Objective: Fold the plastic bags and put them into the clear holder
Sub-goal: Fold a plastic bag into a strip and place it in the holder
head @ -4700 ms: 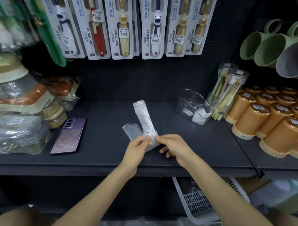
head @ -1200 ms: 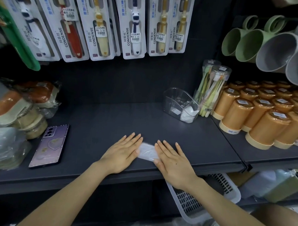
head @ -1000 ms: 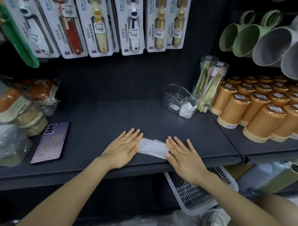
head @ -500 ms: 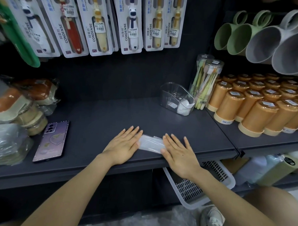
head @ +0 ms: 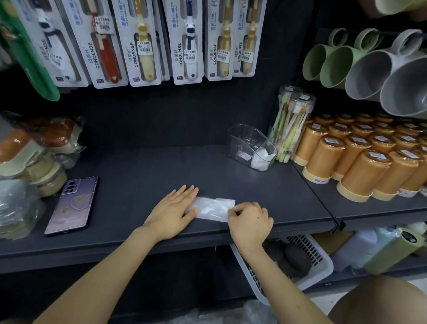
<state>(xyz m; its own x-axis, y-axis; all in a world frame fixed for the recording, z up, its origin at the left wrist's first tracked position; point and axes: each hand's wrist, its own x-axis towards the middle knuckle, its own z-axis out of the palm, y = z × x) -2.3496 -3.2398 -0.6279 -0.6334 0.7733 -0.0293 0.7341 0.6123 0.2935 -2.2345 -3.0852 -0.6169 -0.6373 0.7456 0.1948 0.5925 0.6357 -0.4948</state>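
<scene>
Some folded bags (head: 263,158) lie inside clear holder (head: 240,138)

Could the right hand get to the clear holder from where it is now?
Probably yes. Only bare shelf lies between the right hand, curled on the plastic bag's end, and the clear holder behind it; its open top looks unobstructed.

Forearms bare; small dark mole on back of right hand (head: 250,221).
</scene>
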